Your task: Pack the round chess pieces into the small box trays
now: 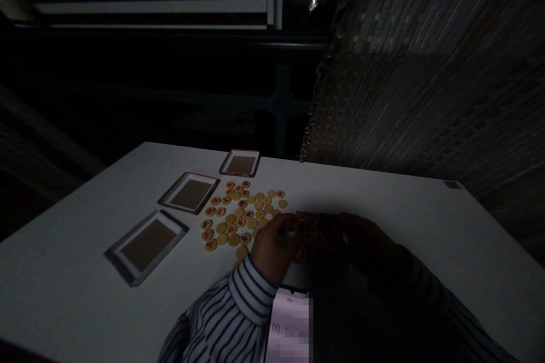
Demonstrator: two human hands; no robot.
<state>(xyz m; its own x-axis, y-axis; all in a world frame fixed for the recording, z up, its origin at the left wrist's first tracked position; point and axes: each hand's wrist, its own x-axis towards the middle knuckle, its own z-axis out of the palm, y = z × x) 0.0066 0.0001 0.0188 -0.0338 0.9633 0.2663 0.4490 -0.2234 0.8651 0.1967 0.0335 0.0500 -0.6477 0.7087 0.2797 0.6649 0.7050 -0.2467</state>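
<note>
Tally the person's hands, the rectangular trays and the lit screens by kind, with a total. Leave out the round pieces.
Left hand and right hand: 2
Rectangular trays: 3
Lit screen: 1
Total: 6

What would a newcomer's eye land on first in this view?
Probably the round pieces, some marked red or black, scattered across the white table beside the left hand. Next, the three shallow trays in a slanting row farther left. Then the glowing phone screen at the bottom edge.
</note>
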